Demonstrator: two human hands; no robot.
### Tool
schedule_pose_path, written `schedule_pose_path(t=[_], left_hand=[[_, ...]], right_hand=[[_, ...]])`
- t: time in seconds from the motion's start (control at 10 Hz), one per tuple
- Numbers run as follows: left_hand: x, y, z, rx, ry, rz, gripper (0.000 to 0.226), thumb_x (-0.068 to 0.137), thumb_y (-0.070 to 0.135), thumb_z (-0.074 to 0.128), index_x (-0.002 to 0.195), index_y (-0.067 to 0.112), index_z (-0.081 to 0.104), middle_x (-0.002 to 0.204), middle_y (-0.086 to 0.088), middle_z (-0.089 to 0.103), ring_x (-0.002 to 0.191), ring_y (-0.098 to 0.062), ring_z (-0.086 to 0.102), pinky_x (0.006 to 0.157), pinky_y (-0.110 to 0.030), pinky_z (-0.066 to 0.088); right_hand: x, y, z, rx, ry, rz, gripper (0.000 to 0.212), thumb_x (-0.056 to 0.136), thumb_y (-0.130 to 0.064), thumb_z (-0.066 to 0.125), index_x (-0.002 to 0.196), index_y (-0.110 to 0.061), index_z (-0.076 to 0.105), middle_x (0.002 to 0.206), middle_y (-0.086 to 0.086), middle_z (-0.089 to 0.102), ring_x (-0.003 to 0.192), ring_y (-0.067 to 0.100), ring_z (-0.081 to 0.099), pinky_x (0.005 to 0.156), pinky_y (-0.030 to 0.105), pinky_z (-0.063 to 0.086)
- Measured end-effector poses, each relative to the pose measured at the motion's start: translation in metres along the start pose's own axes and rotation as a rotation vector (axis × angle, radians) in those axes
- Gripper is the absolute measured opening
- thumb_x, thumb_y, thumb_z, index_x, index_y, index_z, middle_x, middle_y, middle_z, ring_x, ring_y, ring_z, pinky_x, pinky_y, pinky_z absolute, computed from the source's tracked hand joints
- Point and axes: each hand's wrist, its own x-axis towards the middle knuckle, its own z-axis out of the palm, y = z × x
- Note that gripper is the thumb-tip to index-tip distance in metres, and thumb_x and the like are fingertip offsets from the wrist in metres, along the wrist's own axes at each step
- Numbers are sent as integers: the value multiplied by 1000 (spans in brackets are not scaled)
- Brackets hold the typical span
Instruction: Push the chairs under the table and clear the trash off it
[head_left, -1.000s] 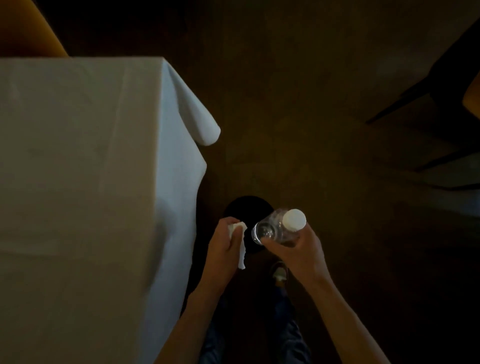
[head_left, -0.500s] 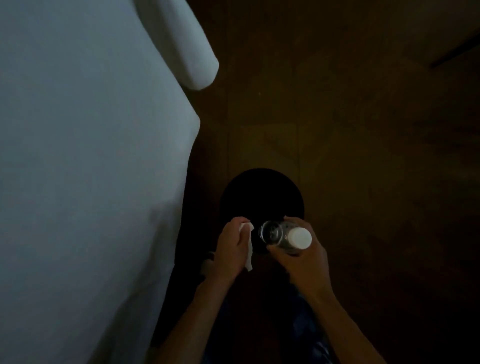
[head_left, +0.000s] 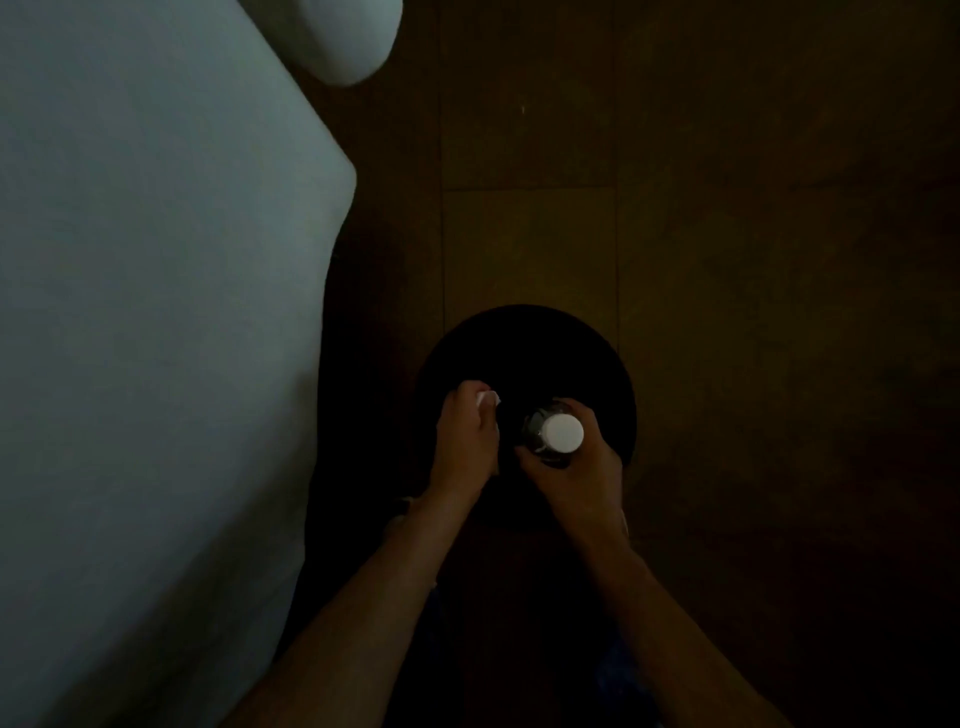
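Dim wooden floor (head_left: 727, 260); white tablecloth (head_left: 156, 312) at nine o'clock. Over the black bin (head_left: 524, 343) (six o'clock), left hand (head_left: 465, 441) clenches a tissue (head_left: 487, 399), right hand (head_left: 576, 473) grasps a bottle (head_left: 556, 434).

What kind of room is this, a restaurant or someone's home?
Probably a dim restaurant or banquet room, though a home can't be ruled out: a white tablecloth hangs long, with wood-look flooring and a round black bin beside it.

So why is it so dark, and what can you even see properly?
Head view: the room is dim, so the floor is murky brown and the round bin is a black blob with nothing visible inside. Only the white tablecloth and bottle cap stand out; both hands look shadowy, and the tablecloth edge bulges from the wide lens.
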Motion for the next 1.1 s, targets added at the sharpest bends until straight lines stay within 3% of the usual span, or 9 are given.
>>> schedule_pose_path(t=[0.2,0.3,0.4,0.6,0.9,1.0,1.1], left_hand=[[17,-3,12,25,-38,-50,28,100,27,47,118,8,56,118,-8,52,102,-19,54,83,-26,41],[14,0,15,3,-39,-117,36,100,35,45,124,10,55,126,-16,53,111,-30,55,93,-36,45],[11,1,15,12,-27,-148,39,102,33,43,133,13,51,137,-12,48,122,-29,49,93,-29,37],[4,5,5,7,40,-66,32,102,33,41,127,23,58,132,-1,55,120,-17,51,93,-23,36],[-43,32,-23,-1,53,-9,33,103,33,39,128,24,57,138,2,50,126,-10,44,98,-24,33],[-76,53,-40,-46,66,-41,33,103,33,39,130,25,56,144,1,47,134,-13,39,111,-36,33],[-115,75,-52,-77,81,-80,36,103,35,38,134,25,53,149,0,42,138,-14,34,114,-39,29]], right_hand=[[18,7,5,-11,-33,19,67,72,-15,85,131,-21,52,114,-15,59,103,-4,55,78,-2,39],[19,6,4,-18,-32,30,65,77,-18,82,134,-22,50,118,-14,57,107,-4,51,77,-4,37],[21,5,2,-71,-51,-2,57,80,-21,79,130,-21,52,123,-9,60,110,2,53,79,-1,36],[18,0,-9,-75,-45,35,51,83,-26,76,128,-24,51,125,-6,58,114,8,53,89,22,45],[-16,-20,-27,-35,-102,77,39,95,-36,59,132,-29,50,131,-7,56,122,11,51,100,43,49],[-40,-42,-46,1,-108,138,41,97,-42,54,136,-32,48,137,-6,53,126,10,47,104,42,46],[-67,-69,-65,75,-113,216,48,97,-49,50,142,-34,42,147,-3,44,133,12,41,109,42,41]])
